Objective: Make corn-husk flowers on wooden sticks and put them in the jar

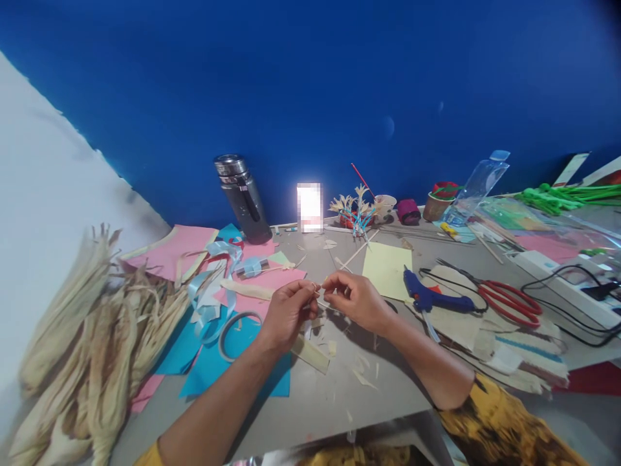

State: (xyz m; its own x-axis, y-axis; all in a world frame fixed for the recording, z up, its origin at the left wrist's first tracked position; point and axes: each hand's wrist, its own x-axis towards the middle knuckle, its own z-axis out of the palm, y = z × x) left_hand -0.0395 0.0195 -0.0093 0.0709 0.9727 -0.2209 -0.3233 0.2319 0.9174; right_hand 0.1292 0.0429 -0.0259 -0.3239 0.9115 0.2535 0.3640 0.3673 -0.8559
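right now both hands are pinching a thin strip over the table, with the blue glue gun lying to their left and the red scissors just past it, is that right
Not quite. The head view shows the blue glue gun lying to the right of the hands, not the left. The rest holds: left hand and right hand pinch the thin strip over the table, and the red scissors lie just past the gun.

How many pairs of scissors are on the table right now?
1. The red-handled metal scissors lie on the grey table, right of the blue glue gun and the right hand. Others may be hidden under the paper scraps.
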